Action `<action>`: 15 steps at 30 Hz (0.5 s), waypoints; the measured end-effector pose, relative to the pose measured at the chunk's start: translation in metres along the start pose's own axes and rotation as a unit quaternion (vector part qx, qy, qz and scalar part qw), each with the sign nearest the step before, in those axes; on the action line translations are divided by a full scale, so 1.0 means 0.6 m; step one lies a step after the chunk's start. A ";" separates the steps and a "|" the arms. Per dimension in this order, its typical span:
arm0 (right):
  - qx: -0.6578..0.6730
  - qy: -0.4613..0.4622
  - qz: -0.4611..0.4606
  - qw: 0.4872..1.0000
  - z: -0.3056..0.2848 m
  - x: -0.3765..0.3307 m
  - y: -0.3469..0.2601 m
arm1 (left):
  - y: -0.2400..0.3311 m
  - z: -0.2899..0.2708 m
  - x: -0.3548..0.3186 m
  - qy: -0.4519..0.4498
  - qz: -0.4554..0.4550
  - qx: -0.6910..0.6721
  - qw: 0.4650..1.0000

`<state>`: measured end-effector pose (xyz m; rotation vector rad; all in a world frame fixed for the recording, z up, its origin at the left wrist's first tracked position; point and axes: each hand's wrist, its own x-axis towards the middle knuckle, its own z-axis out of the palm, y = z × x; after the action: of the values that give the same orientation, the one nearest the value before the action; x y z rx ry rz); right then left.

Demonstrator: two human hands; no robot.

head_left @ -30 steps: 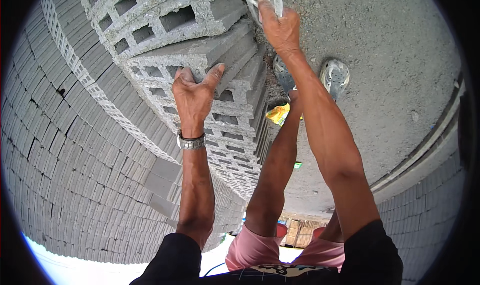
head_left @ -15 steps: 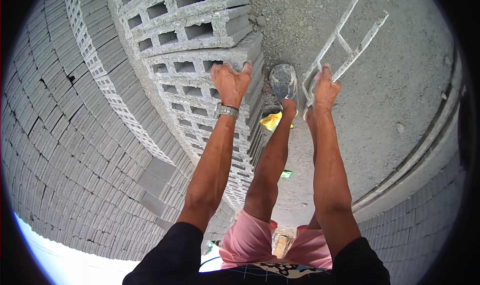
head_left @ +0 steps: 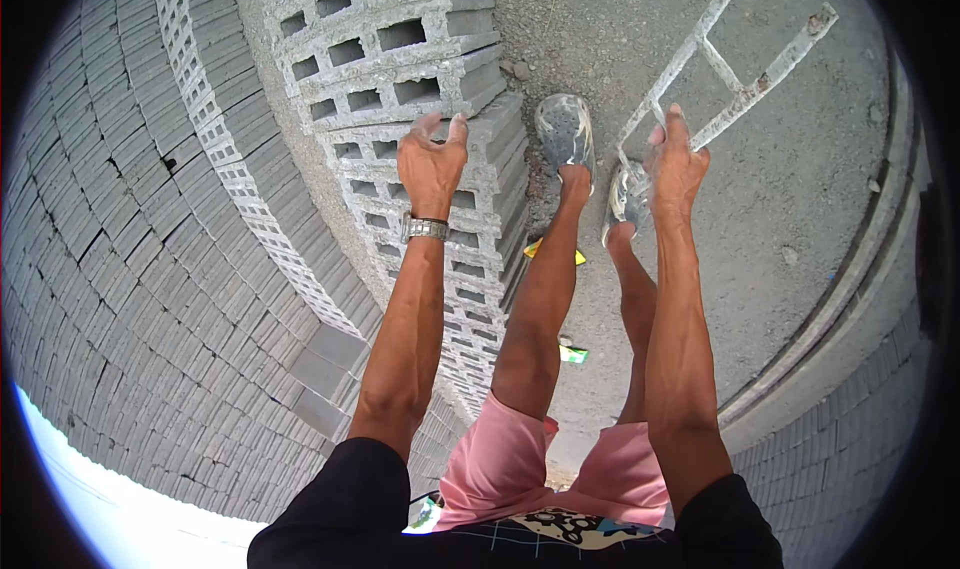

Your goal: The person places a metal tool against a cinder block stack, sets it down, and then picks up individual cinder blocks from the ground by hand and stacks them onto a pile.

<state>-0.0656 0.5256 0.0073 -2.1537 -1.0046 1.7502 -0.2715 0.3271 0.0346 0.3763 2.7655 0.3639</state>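
A stack of grey hollow concrete blocks [head_left: 410, 54] rises in front of me, just left of my feet. Over its near upper edge is my left hand [head_left: 432, 169], a metal-banded watch on its wrist; the thumb and curled fingers are apart, with no block between them. My right hand [head_left: 680, 174] is closed round a whitish, worn metal frame [head_left: 722, 66]. Two long bars joined by a crosspiece make up this frame, and it slants away to the upper right above the ground. My palm hides part of its near end.
Many rows of stacked blocks [head_left: 120, 219] fill the left side. My dusty grey clogs [head_left: 565, 129] stand on gritty concrete ground [head_left: 790, 159]. A yellow wrapper [head_left: 540, 252] and a green-and-white scrap [head_left: 573, 354] lie by the stack. A raised ledge [head_left: 800, 344] curves along the right.
My left hand has come off the block's edge, drawing slightly left and nearer to me. My right hand has shifted right with the metal frame. More of my right clog shows.
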 end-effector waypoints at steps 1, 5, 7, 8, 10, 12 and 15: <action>-0.006 0.001 -0.010 1.000 0.004 0.001 -0.006 | 0.005 0.000 0.025 0.035 0.056 -0.005 0.998; 0.031 0.009 -0.009 0.999 0.054 0.016 -0.029 | 0.025 0.033 0.107 -0.129 0.000 0.152 0.980; 0.080 0.004 -0.027 0.996 0.094 0.030 -0.027 | -0.013 0.074 0.136 -0.065 0.019 0.136 0.988; 0.076 0.006 -0.018 0.997 0.116 0.030 -0.027 | -0.040 0.083 0.138 -0.004 0.024 0.129 0.991; 0.110 -0.011 -0.007 0.994 0.149 0.054 -0.035 | -0.046 0.101 0.127 0.003 0.036 0.100 0.994; 0.088 0.008 -0.003 0.996 0.181 0.067 -0.032 | -0.050 0.106 0.129 -0.051 -0.034 0.062 0.996; 0.076 -0.048 -0.050 0.995 0.234 0.062 -0.045 | -0.055 0.026 0.123 -0.108 -0.075 -0.040 0.991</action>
<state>-0.2026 0.5317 -0.0479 -1.9111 -0.9493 1.8340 -0.3407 0.3214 -0.0103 0.1740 2.5401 0.3705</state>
